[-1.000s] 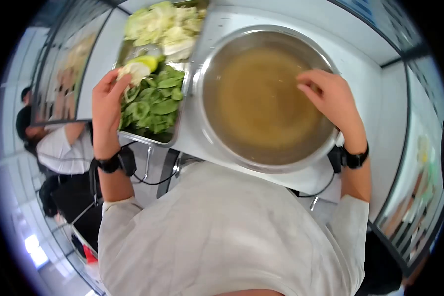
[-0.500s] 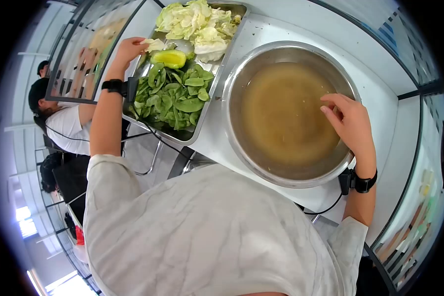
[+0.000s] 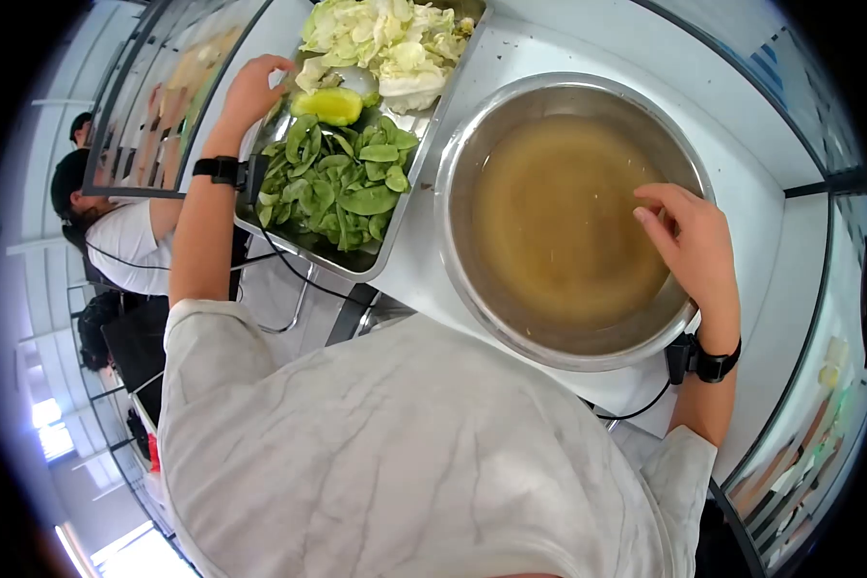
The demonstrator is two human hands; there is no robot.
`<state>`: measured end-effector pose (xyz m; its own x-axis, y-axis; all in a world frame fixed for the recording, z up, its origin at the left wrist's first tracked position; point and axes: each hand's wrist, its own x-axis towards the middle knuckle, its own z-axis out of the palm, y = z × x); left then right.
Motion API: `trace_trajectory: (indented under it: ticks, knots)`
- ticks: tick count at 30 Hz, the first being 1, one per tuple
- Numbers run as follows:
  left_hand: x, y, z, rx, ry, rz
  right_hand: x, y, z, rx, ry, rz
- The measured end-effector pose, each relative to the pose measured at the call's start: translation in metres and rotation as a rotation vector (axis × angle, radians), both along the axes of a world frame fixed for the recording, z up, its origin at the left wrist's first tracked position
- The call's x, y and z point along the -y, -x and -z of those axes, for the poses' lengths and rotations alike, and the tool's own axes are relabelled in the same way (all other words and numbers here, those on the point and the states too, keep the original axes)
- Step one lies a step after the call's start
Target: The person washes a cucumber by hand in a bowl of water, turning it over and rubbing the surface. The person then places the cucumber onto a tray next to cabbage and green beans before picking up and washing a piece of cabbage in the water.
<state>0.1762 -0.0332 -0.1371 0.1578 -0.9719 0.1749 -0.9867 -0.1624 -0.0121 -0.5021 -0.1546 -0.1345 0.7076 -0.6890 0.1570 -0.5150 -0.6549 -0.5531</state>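
A metal tray (image 3: 387,252) holds torn cabbage leaves (image 3: 385,43) at its far end and dark green leaves (image 3: 337,183) at its near end. Between them lies a glossy yellow-green vegetable that looks like a pepper (image 3: 328,106). At the tray's left rim is my left hand (image 3: 252,91), its thumb and fingers apart, beside a pale cabbage leaf (image 3: 310,73). My right hand (image 3: 689,231) hovers over the right side of a large steel bowl (image 3: 458,279) of cloudy brown water (image 3: 564,222). Its fingers are curved, with a gap at the thumb, and nothing shows in them.
The white table (image 3: 419,279) has raised white sides and small dark scraps on it. Black-framed clear panels stand left and right. Cables run from bands on both my wrists. Another person in a white shirt (image 3: 130,246) sits at the left.
My left hand has let go of the pale cabbage leaf, which now lies in the tray, and has moved slightly up and away. My right hand has barely shifted over the bowl.
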Motion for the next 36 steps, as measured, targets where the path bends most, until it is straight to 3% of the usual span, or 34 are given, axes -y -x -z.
trace_trajectory:
  ticks: [2,8,12,21,27,31,36]
  knots:
    - [-0.008,0.006,-0.007,0.002,-0.101,0.141,0.0,-0.001,0.0,0.005,0.004,-0.004]
    - [-0.014,0.06,-0.014,-0.259,-0.212,0.083,0.002,-0.001,0.002,0.013,-0.001,-0.006]
    - [-0.01,0.052,0.002,-0.045,-0.259,0.177,0.003,0.0,0.002,0.016,0.0,-0.013]
    - [-0.014,0.036,0.013,0.057,-0.112,0.229,0.002,0.0,0.0,0.008,-0.019,0.002]
    - [-0.049,0.065,-0.03,-0.376,-0.24,-0.115,0.001,-0.001,-0.002,0.018,-0.055,0.01]
    - [-0.067,0.085,-0.017,-0.333,-0.179,-0.011,0.002,-0.003,-0.001,0.005,-0.065,0.006]
    - [-0.074,0.084,0.001,-0.438,-0.112,-0.081,0.002,0.0,-0.003,-0.001,-0.057,0.003]
